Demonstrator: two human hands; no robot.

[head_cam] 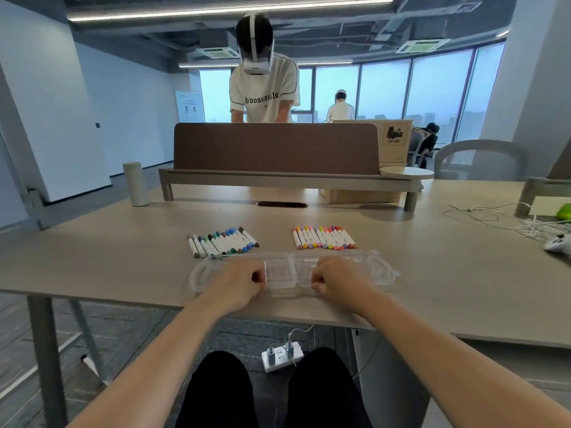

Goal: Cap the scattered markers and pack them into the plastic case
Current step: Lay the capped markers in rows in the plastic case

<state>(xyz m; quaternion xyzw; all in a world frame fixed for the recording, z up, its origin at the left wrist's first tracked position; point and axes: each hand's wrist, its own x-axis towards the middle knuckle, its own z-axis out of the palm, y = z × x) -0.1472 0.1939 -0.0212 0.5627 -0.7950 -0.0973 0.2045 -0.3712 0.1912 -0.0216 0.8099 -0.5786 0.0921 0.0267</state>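
Here: both hands on the open case

Head view. A clear plastic case lies opened flat on the desk, close to its near edge, with its two halves side by side. The left hand rests on the left half and the right hand on the right half, with a bare stretch of the case between them. On each hand the fingers are curled in and clamped on the plastic towards the middle. The knuckles hide the exact pinch.

Just beyond the case, two rows of markers lie on the desk, well apart from each other. The cool markers, in greys, greens and blues, sit behind the left half. Their near ends are at the case's far rim, but it cannot be told whether they touch it. The warm markers, in yellows, oranges, pinks and reds, sit behind the right half. In both rows the markers lie packed side by side, slightly slanted, with coloured caps at both ends.

Farther back, a pale cylinder stands upright at the left and a brown divider crosses the desk. A person in a white shirt and a headset stands behind it. White cables lie tangled at the right, near a white controller. Under the desk, a white power strip lies on the floor.
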